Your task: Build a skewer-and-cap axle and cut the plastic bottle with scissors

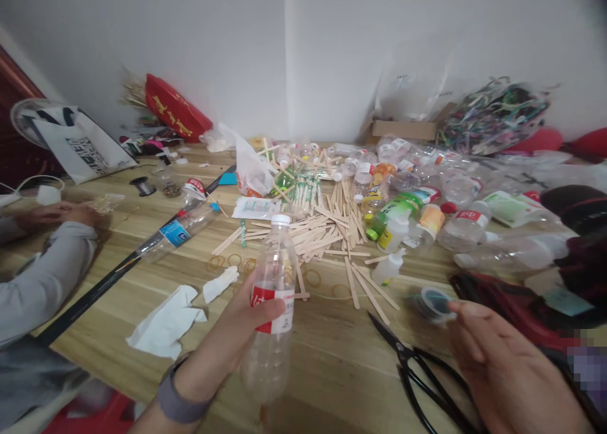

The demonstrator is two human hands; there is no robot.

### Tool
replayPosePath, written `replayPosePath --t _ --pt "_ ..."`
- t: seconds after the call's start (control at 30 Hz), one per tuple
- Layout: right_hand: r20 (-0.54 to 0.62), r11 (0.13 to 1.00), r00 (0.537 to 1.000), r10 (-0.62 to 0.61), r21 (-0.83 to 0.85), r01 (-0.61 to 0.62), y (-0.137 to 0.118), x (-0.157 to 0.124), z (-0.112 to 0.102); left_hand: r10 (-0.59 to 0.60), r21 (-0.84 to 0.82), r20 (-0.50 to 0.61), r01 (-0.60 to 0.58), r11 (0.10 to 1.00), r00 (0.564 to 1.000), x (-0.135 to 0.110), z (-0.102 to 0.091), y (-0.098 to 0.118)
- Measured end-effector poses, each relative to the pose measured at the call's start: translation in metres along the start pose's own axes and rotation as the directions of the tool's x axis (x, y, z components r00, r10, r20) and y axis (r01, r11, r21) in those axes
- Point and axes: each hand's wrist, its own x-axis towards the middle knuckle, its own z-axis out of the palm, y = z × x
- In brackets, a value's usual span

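We have our left grip [246,320] wrapped around a clear plastic bottle [279,266], the thumb lying across its red and white label; the bottle stands nearly upright in front of us with its white cap [281,220] on, and we cannot tell whether its base meets the table [332,377]. A greyish strap [183,393] circles our left wrist. Our right grip [502,364] is at the other side with curled fingers, its fingertips meeting the edge of a small spool [432,303]; blur keeps us from telling whether they clasp it. Black scissors [404,353] lie just beside that grip, their blades pointing away from us. Beyond the bottle we see a loose heap of wooden sticks [317,235], and near it a small white squeeze bottle [386,267]. Many more plastic bottles crowd the right of the table, among them a green one [396,216]. Left of our bottle lie two crumpled white tissues [165,323], and farther left, another bottle with a blue label [174,233] rests on a dark strip [99,301]. A co-worker's hands [78,214] are at the far left, in grey sleeves.
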Motion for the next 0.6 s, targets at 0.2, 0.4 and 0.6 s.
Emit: replayPosePath --t 0.2,0.4,0.6 --pt "0.290 0.994 0.952 0.098 0.017 -0.108 -0.013 -0.028 0.041 0.001 0.012 0.124 -0.002 1.000 0.992 0.000 0.011 -0.003" --pt "0.494 0.991 0.859 0.133 -0.063 -0.117 -0.028 -0.040 0.060 -0.011 0.038 0.168 0.005 0.999 0.986 0.003 0.015 -0.008" --pt "0.575 0.996 0.817 0.043 -0.093 0.013 -0.027 -0.046 0.067 0.007 0.036 0.205 -0.015 0.999 0.979 0.003 0.016 -0.011"
